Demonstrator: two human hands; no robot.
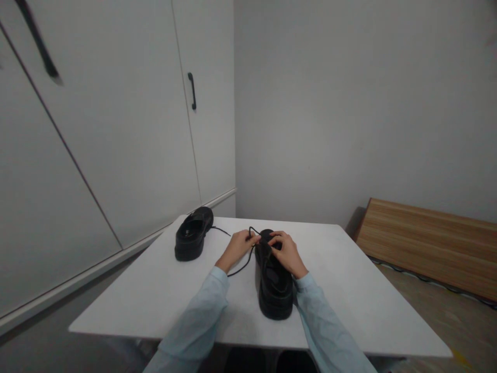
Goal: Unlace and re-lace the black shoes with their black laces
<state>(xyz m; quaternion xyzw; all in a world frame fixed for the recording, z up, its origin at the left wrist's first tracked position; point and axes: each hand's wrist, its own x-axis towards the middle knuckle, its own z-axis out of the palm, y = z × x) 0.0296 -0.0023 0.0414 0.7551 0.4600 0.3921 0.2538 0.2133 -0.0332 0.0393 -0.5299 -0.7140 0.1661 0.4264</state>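
Note:
A black shoe (275,298) stands on the white table in front of me, heel toward me and toe away. My left hand (239,246) is at the left side of its lacing, fingers pinched on a black shoelace (244,267). The lace loops above the fingers and trails down to the left over the tabletop. On the right side of the lacing, my right hand (286,252) has its fingers bent against the upper of the shoe. Whether a lace lies between those fingertips is too small to make out.
Another black shoe (190,246) stands at the table's back left, its lace trailing right. Behind the white table (163,305) rise a white cabinet (128,129) on the left and a grey wall. A wood-grain board (427,248) leans at the right.

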